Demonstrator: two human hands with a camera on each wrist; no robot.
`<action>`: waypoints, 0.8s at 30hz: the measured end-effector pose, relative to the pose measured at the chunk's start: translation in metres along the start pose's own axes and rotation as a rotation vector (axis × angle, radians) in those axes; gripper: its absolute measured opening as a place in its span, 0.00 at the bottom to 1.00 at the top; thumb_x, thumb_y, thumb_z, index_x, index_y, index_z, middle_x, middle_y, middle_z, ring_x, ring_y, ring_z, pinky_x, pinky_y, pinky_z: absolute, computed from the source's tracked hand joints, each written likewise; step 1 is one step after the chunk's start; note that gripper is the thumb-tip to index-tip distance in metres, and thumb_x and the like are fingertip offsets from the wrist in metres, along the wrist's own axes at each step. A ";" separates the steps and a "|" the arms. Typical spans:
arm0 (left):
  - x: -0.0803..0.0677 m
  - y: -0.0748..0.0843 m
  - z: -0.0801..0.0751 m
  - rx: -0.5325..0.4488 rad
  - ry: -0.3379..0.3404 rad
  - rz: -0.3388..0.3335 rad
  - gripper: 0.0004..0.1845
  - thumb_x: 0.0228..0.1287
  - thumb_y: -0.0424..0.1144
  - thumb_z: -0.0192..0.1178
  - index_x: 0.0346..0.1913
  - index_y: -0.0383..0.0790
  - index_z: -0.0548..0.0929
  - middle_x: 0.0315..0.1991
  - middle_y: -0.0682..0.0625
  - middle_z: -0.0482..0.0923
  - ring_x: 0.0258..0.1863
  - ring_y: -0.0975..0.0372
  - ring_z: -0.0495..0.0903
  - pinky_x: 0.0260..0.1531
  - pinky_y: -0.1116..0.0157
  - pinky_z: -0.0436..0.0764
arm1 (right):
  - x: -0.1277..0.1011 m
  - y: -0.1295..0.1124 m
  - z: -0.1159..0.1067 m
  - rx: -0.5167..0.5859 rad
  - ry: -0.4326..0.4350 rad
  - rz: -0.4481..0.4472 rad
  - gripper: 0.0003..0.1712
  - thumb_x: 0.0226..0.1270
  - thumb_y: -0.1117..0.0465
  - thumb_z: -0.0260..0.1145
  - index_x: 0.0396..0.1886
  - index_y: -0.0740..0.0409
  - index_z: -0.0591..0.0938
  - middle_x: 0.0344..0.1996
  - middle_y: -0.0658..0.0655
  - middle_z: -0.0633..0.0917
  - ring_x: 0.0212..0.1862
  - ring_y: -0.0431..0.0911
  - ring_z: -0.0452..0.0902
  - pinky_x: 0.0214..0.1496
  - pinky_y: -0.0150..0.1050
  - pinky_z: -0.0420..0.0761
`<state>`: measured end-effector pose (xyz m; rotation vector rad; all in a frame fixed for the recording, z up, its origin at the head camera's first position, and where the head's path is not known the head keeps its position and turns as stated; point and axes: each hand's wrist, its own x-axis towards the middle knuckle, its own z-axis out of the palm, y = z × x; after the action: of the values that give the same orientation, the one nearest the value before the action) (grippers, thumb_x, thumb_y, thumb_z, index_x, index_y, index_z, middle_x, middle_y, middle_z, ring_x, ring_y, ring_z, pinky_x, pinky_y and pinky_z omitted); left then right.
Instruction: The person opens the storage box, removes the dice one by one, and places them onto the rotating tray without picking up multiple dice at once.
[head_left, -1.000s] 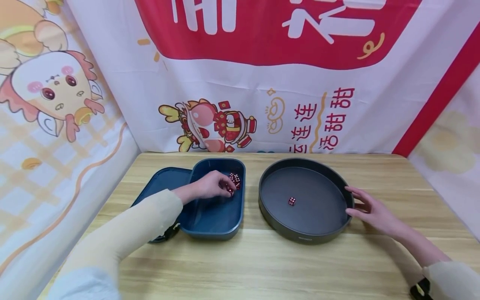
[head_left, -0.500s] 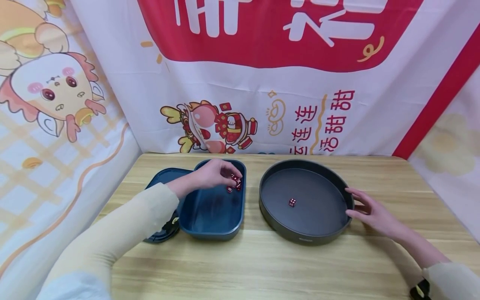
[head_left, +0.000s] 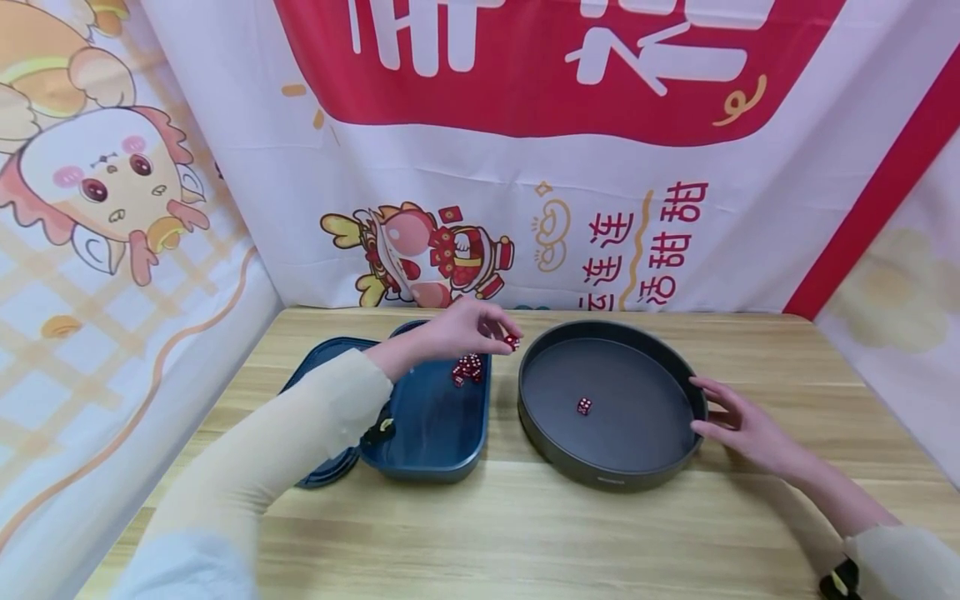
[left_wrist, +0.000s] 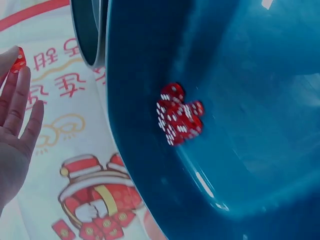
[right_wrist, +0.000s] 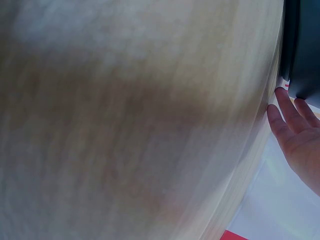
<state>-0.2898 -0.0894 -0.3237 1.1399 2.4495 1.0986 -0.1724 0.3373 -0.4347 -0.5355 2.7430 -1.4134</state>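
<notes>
Over the gap between the two containers, the left hand (head_left: 465, 332) hangs above the far right corner of the blue rectangular box (head_left: 427, 454), pinching one red die (head_left: 512, 341) at its fingertips, right next to the rim of the round dark tray (head_left: 600, 477). A small heap of red dice (head_left: 467, 369) lies in the box's far right corner, below the hand. A single red die (head_left: 583, 405) sits alone near the middle of the tray floor. The right hand (head_left: 742, 425) rests on the wooden table (head_left: 525, 533) with fingers straight and spread, its fingertips against the tray's right outer wall; it holds nothing. Under the box's left side lies what looks like its blue lid (head_left: 322, 358), though the sleeve covers much of it.
</notes>
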 end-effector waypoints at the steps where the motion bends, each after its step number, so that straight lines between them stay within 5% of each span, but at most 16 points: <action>1: 0.004 0.001 0.003 0.008 -0.005 0.007 0.12 0.61 0.33 0.67 0.47 0.39 0.86 0.40 0.53 0.85 0.37 0.64 0.83 0.42 0.67 0.81 | 0.000 0.000 0.000 0.001 0.000 0.000 0.37 0.65 0.68 0.66 0.69 0.72 0.60 0.65 0.77 0.63 0.59 0.75 0.64 0.48 0.20 0.70; 15: 0.054 0.016 0.040 0.035 -0.098 -0.003 0.12 0.60 0.34 0.69 0.47 0.40 0.87 0.37 0.55 0.84 0.35 0.64 0.81 0.39 0.70 0.79 | 0.000 0.001 -0.001 -0.011 -0.003 0.008 0.37 0.65 0.67 0.66 0.70 0.71 0.60 0.65 0.77 0.63 0.59 0.74 0.65 0.48 0.21 0.71; 24: 0.070 0.006 0.064 0.090 -0.214 -0.082 0.13 0.60 0.34 0.68 0.48 0.38 0.86 0.37 0.55 0.83 0.36 0.64 0.79 0.39 0.72 0.78 | -0.001 0.003 -0.001 0.008 0.002 0.007 0.37 0.65 0.68 0.66 0.70 0.71 0.60 0.65 0.77 0.63 0.59 0.74 0.65 0.48 0.21 0.71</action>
<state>-0.3030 -0.0013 -0.3566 1.1087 2.3753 0.8059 -0.1725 0.3396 -0.4366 -0.5240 2.7370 -1.4236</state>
